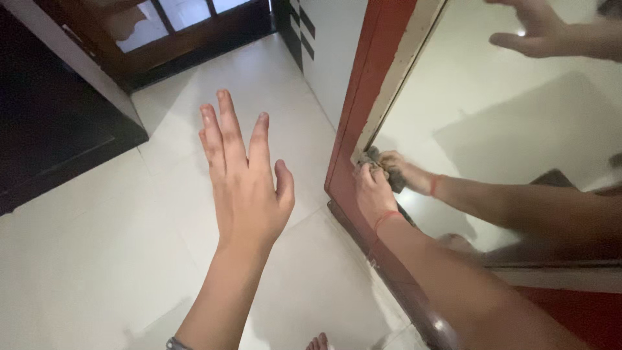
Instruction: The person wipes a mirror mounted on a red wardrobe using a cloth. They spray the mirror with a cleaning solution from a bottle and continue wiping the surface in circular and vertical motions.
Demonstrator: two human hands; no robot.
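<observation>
- The right hand (374, 192) was closed around a small grey cloth (374, 157), pressing it into the lower left corner of a mirror (492, 129), right where the glass met its pale inner trim. A red thread circled that wrist.
- The cloth was bunched up rather than spread flat, which suited working it into the tight corner, as I judged it.
- The left hand (245, 175) was held out empty over the pale tiled floor (78, 259), fingers spread and apart, touching nothing; it looked raised for balance while the body leaned to the right.
- The mirror sat in a red-brown wooden frame (363, 97), standing at an angle on the right of the scene, its base near the floor.
- In the glass, reflections of both hands showed: the wiping hand meeting its twin at the corner, the open hand at the far upper right.
- A dark cabinet (52, 116) stood at the far left, and a dark-framed glazed door (188, 32) farther back.
- Toes of a bare foot (317, 341) showed at the near edge.
</observation>
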